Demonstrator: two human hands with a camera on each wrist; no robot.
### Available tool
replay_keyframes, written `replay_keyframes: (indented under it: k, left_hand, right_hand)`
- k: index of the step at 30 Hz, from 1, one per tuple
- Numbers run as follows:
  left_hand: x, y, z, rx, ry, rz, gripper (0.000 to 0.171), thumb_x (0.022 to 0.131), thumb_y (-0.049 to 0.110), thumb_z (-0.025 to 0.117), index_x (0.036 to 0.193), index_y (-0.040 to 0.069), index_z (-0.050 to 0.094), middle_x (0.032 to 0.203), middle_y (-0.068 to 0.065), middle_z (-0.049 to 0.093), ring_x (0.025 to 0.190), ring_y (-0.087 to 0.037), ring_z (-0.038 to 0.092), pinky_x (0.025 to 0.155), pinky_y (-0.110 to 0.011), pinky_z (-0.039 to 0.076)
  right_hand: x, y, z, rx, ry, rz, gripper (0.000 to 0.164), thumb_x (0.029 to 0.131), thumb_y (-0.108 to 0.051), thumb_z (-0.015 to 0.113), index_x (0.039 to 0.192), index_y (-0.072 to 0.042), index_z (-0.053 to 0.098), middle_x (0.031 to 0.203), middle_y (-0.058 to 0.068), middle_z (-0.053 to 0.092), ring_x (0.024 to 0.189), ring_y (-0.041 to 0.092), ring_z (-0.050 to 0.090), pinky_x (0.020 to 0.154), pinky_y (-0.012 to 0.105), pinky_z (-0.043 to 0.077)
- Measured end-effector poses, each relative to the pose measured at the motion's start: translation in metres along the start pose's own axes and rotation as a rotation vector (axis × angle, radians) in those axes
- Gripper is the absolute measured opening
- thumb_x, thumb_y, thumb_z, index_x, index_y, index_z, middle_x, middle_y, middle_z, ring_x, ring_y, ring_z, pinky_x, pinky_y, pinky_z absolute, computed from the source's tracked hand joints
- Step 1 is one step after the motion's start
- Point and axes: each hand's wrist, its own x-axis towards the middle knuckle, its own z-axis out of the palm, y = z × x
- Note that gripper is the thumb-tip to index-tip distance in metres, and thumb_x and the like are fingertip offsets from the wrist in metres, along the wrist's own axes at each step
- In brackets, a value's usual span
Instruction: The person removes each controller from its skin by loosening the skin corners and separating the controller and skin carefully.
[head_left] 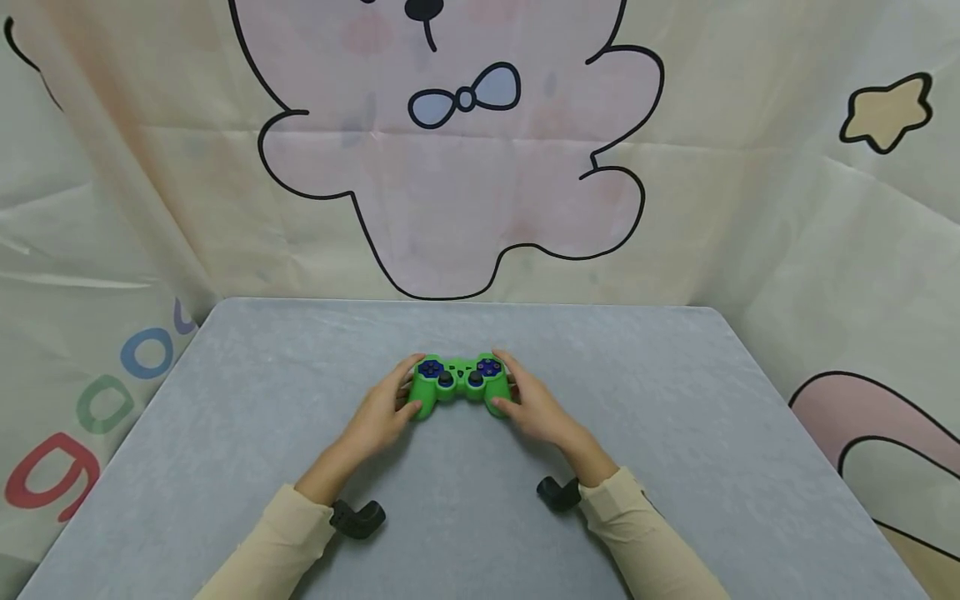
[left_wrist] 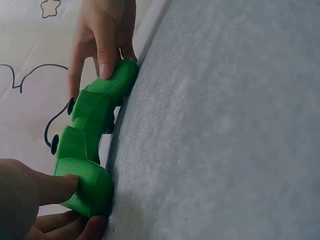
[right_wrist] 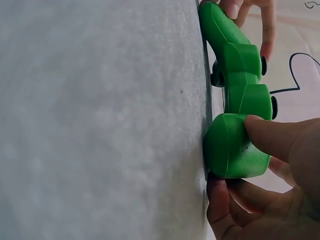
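A green game controller [head_left: 461, 379] with dark blue button pads and two black thumbsticks lies at the middle of the table, its grips toward the person. My left hand [head_left: 384, 412] holds its left grip, the thumb on the near end and the other fingers round the outer side. On the opposite grip, my right hand [head_left: 536, 407] does the same. In the left wrist view, the left thumb [left_wrist: 60, 189] presses the green shell. The right wrist view shows the right thumb [right_wrist: 272, 135] on its own grip, with fingertips tucked low beside the table.
The table [head_left: 465, 517] has a grey-blue cloth surface. Behind it hangs a curtain [head_left: 465, 183] with a cartoon animal and bow tie; printed side curtains stand left and right. A black wrist camera [head_left: 358, 518] sits on the left forearm, another camera [head_left: 558, 494] on the right.
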Motion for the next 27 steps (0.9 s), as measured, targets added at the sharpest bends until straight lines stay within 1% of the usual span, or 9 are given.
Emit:
replay_keyframes:
  k: [5,8,12,15,19,23,27]
  left_hand:
    - [0.0,0.001,0.001,-0.011,-0.004,-0.034,0.076,0.093,-0.004,0.066,0.158,0.018,0.032,0.146,-0.031,0.05,0.127,-0.044,0.06,0.101,-0.049,0.053]
    - [0.0,0.001,0.0,-0.028,-0.004,-0.035,0.078,0.092,-0.007,0.066,0.159,0.017,0.03,0.146,-0.032,0.049,0.126,-0.045,0.06,0.099,-0.049,0.054]
    - [0.001,0.0,-0.001,-0.056,-0.01,-0.034,0.084,0.09,-0.009,0.066,0.16,0.018,0.028,0.146,-0.031,0.048,0.123,-0.044,0.062,0.095,-0.045,0.057]
    - [0.003,0.0,-0.002,-0.062,-0.017,-0.031,0.087,0.088,-0.011,0.066,0.16,0.019,0.027,0.145,-0.029,0.048,0.118,-0.041,0.065,0.089,-0.041,0.059]
    - [0.004,-0.001,-0.002,-0.046,-0.029,-0.02,0.09,0.085,-0.013,0.066,0.16,0.015,0.026,0.142,-0.028,0.046,0.114,-0.038,0.065,0.085,-0.036,0.058]
    - [0.004,0.001,-0.002,-0.04,-0.047,-0.049,0.094,0.081,-0.013,0.066,0.161,0.017,0.027,0.139,-0.025,0.044,0.115,-0.035,0.061,0.088,-0.037,0.056]
    - [0.003,0.004,-0.003,-0.034,-0.063,-0.07,0.096,0.078,-0.011,0.064,0.161,0.02,0.027,0.136,-0.023,0.044,0.113,-0.032,0.058,0.087,-0.036,0.054]
  right_hand:
    - [0.001,0.002,0.0,0.026,-0.001,0.021,0.078,0.094,-0.005,0.069,0.16,-0.009,0.026,0.135,0.03,0.06,0.107,0.033,0.065,0.092,0.044,0.056]
    - [0.002,0.002,0.0,0.035,-0.002,0.034,0.079,0.093,-0.005,0.07,0.159,-0.009,0.027,0.133,0.029,0.061,0.101,0.027,0.064,0.086,0.039,0.055]
    - [0.002,0.003,-0.001,0.053,-0.002,0.038,0.077,0.093,-0.006,0.071,0.158,-0.009,0.03,0.132,0.027,0.062,0.1,0.026,0.064,0.082,0.033,0.054]
    - [0.003,0.003,-0.003,0.101,-0.007,0.012,0.072,0.095,-0.005,0.069,0.156,-0.008,0.032,0.131,0.029,0.062,0.102,0.03,0.065,0.084,0.034,0.055]
    - [0.002,0.003,-0.007,0.159,-0.02,-0.023,0.065,0.097,-0.003,0.065,0.154,-0.008,0.034,0.13,0.03,0.061,0.107,0.036,0.066,0.091,0.042,0.056]
    - [0.002,0.003,-0.009,0.166,-0.032,-0.032,0.069,0.096,-0.004,0.066,0.156,-0.007,0.031,0.128,0.031,0.06,0.108,0.037,0.065,0.095,0.047,0.055]
    - [0.002,0.004,-0.01,0.172,-0.05,-0.042,0.074,0.095,-0.003,0.068,0.157,-0.006,0.029,0.128,0.031,0.058,0.108,0.037,0.064,0.095,0.047,0.054]
